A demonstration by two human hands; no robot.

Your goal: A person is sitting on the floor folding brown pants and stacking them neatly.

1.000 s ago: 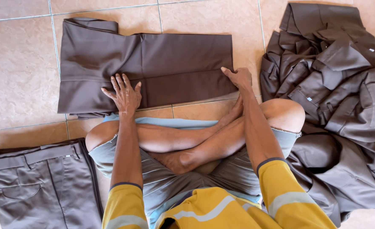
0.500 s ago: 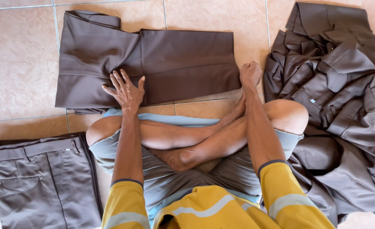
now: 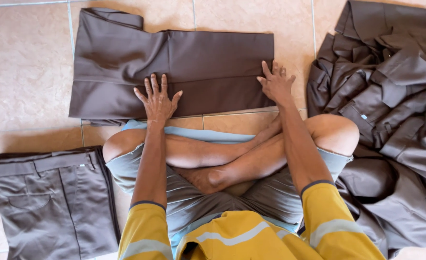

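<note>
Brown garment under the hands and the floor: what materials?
Brown garment: looks like a smooth woven fabric, matte with a faint sheen; it lies flat in crisp folds under the left hand and right hand. Exact fibre can't be told. Floor: glazed ceramic tile by the look, mottled beige, with straight grout lines.

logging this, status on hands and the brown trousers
Left hand and right hand flat, open on folded brown trousers. Garment pile at right, apart.
</note>
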